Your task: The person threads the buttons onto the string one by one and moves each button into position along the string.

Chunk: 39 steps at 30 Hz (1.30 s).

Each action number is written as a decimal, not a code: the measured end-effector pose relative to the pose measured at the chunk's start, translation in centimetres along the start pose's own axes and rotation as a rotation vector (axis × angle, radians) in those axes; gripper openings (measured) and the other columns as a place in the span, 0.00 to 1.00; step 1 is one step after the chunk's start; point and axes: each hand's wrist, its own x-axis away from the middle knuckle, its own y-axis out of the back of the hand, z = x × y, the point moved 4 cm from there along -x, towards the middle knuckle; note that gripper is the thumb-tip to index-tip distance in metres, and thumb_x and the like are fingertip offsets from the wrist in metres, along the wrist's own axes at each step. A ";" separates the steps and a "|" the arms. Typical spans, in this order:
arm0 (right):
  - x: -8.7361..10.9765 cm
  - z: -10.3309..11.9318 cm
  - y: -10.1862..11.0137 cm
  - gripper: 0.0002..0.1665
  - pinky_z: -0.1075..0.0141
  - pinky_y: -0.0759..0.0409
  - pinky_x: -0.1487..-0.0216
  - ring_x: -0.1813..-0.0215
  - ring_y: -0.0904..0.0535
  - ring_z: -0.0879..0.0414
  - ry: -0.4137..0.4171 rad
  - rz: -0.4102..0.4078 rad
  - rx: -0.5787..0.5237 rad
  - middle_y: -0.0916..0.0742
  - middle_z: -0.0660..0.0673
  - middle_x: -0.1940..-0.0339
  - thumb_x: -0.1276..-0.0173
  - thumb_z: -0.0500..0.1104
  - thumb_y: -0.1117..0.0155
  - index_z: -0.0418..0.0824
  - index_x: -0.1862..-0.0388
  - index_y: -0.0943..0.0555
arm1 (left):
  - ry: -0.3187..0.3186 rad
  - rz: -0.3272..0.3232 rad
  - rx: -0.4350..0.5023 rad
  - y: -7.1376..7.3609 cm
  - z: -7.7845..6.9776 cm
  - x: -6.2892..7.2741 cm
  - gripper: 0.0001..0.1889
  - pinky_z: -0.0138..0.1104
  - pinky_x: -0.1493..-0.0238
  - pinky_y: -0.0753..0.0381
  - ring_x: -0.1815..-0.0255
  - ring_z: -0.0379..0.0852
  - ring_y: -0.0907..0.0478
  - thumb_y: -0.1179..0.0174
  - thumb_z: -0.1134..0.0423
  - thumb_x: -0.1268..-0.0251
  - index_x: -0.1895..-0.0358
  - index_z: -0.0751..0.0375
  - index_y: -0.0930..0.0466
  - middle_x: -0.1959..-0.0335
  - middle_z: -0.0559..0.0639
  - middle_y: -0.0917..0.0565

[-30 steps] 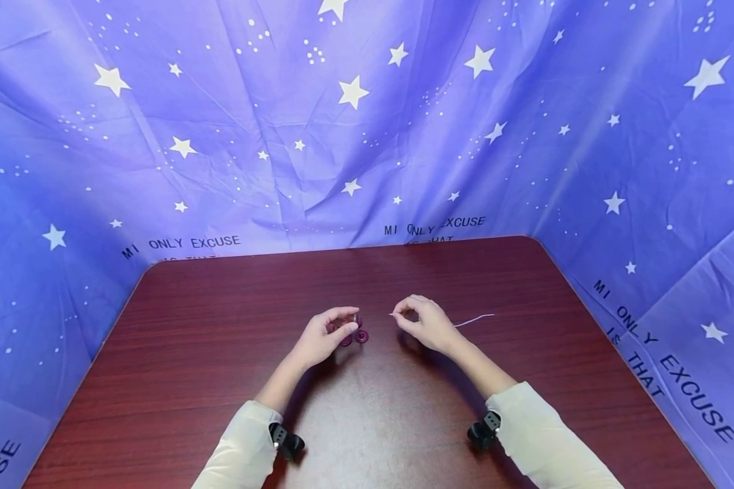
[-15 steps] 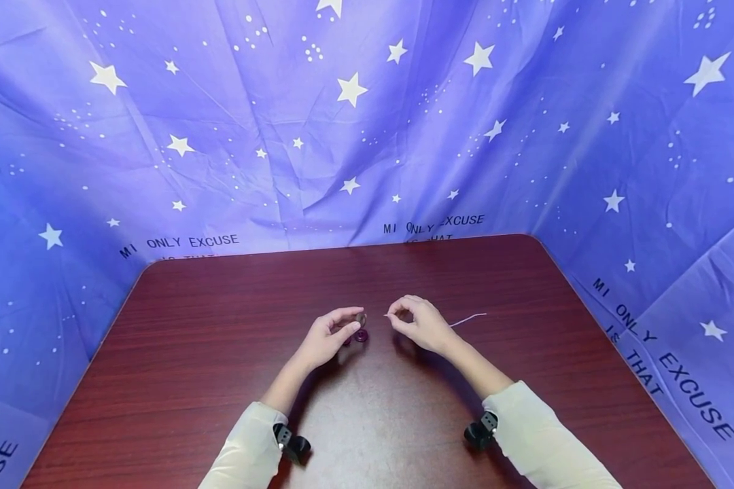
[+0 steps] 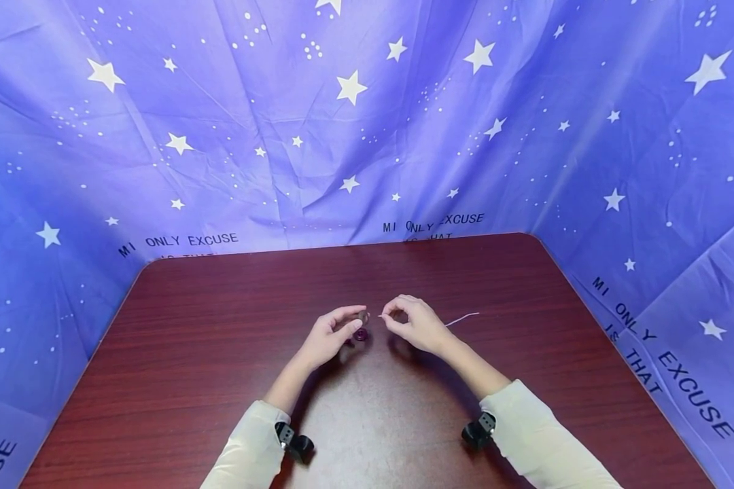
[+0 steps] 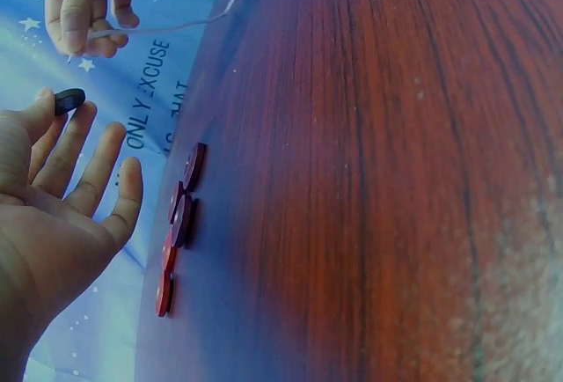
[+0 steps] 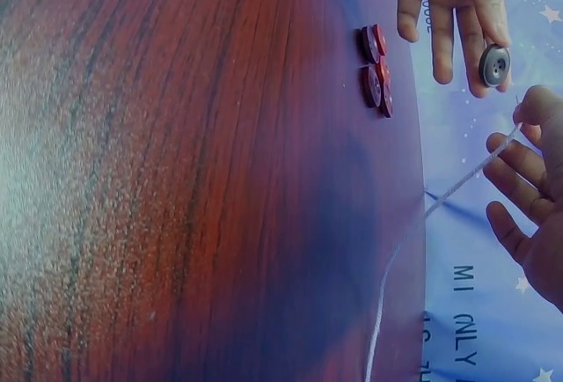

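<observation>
Dark button and white thread, held up just apart above the tabletop.
The left hand pinches the button; the right hand pinches the thread near one end, the rest trailing right. Dark-red buttons lie near the left hand. Tabletop stretches left and right; its far edge is well beyond.

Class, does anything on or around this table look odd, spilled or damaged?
No spill or visible damage around the string or buttons. Only the starry cloth looks askew: behind the table, a fold breaks up its printed words.
</observation>
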 end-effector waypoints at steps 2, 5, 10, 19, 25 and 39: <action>0.0 0.2 -0.1 0.02 0.59 0.22 0.62 0.65 0.23 0.61 0.002 0.004 0.000 0.17 0.54 0.72 0.40 0.39 0.37 0.43 0.68 0.18 | 0.002 0.000 0.002 -0.1 0.0 0.0 0.18 0.54 0.57 0.21 0.65 0.29 0.22 0.49 0.71 0.33 0.42 0.75 0.30 0.49 0.71 0.21; -0.2 0.5 -0.2 0.02 0.57 0.22 0.61 0.65 0.23 0.61 0.007 0.011 -0.005 0.17 0.53 0.71 0.40 0.39 0.37 0.42 0.68 0.18 | 0.004 0.004 0.011 -0.2 0.0 -0.1 0.18 0.54 0.56 0.22 0.64 0.28 0.23 0.49 0.72 0.33 0.42 0.76 0.30 0.49 0.71 0.21; -0.3 0.8 -0.5 0.02 0.60 0.22 0.62 0.65 0.23 0.61 0.027 0.023 -0.005 0.17 0.53 0.71 0.40 0.38 0.38 0.42 0.68 0.19 | 0.012 0.017 0.059 -0.4 1.1 -0.3 0.18 0.56 0.53 0.24 0.53 0.53 0.20 0.49 0.70 0.32 0.41 0.74 0.31 0.47 0.70 0.22; -0.2 0.7 -0.9 0.03 0.59 0.21 0.63 0.66 0.21 0.57 0.038 0.054 -0.033 0.17 0.52 0.71 0.42 0.36 0.36 0.42 0.68 0.20 | -0.007 0.033 0.075 -0.6 2.9 -0.8 0.20 0.54 0.54 0.22 0.52 0.53 0.20 0.48 0.67 0.31 0.39 0.72 0.31 0.46 0.69 0.22; -0.2 0.8 -1.1 0.02 0.64 0.21 0.63 0.67 0.23 0.63 0.040 0.063 -0.033 0.16 0.52 0.71 0.42 0.37 0.36 0.41 0.69 0.20 | -0.010 0.038 0.052 -0.7 3.0 -0.8 0.19 0.52 0.53 0.21 0.53 0.57 0.20 0.48 0.66 0.31 0.40 0.70 0.30 0.47 0.68 0.21; -0.2 0.9 -1.2 0.02 0.73 0.24 0.64 0.67 0.23 0.64 0.042 0.085 -0.020 0.16 0.51 0.70 0.40 0.38 0.38 0.40 0.69 0.21 | -0.017 0.038 0.039 -0.9 2.8 -0.7 0.19 0.52 0.52 0.22 0.54 0.53 0.19 0.47 0.66 0.32 0.41 0.69 0.29 0.48 0.67 0.20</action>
